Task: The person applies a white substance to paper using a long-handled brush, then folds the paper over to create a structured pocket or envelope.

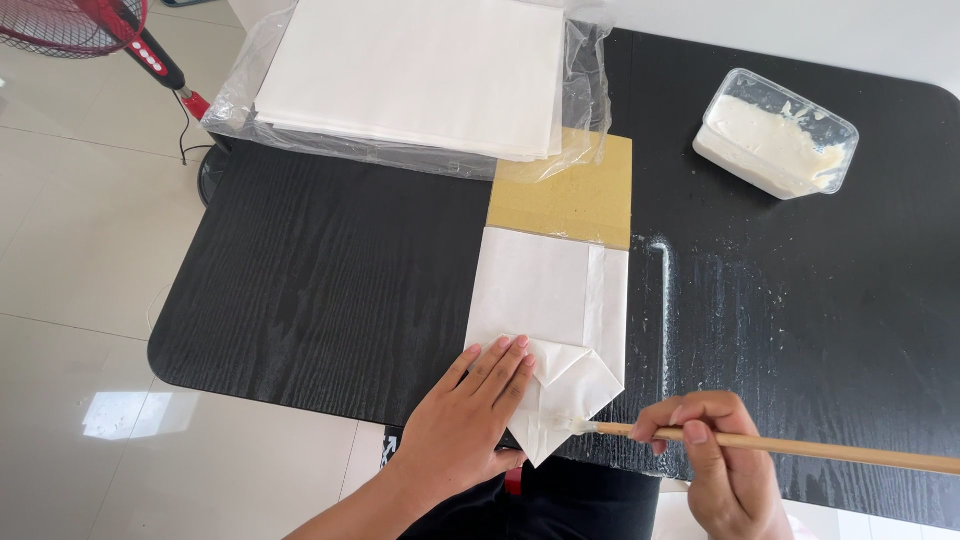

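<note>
While the left hand (470,415) lies flat and spread on the folded white paper (548,320), pinning it to the black bench (320,270), the right hand (715,445) grips a wooden brush (800,450), its tip wetting the paper's pointed flap; a paste tub (775,132) waits far right.

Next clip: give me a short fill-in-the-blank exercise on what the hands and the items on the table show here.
1. The left hand lies flat on the folded white paper bag, which rests on a ____ wood-grain table.
2. The right hand holds a long wooden-handled ____, its tip on the bag's pointed flap.
3. The clear plastic tub at the far right holds a ____ paste.
4. The stack of white paper sheets lies in a clear ____ wrapper.

Missing words: black; brush; white; plastic
</note>
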